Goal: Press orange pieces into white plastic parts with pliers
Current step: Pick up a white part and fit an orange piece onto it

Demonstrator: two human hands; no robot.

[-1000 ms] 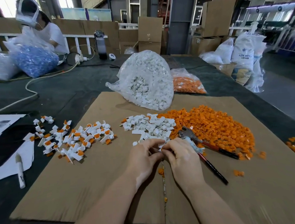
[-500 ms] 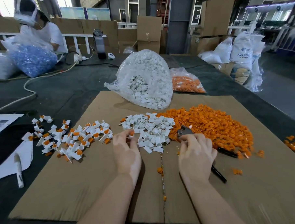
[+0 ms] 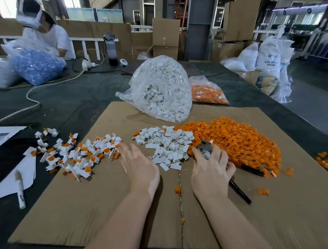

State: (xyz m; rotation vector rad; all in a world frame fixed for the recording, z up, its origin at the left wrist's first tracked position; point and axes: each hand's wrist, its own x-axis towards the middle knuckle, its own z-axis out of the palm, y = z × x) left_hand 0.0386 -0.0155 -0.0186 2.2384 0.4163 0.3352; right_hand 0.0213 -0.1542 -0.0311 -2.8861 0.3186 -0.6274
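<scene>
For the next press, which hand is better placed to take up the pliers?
The right hand: it already lies over the pliers, fingers around the head, handles trailing beside its wrist. The left hand is open by the finished pile, better placed to fetch a white part.

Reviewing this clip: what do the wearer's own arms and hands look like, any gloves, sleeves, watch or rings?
Both forearms are bare up to the frame's bottom edge, with no sleeves in view. The left hand and right hand wear no gloves. No watch, bracelet or ring is visible.
</scene>
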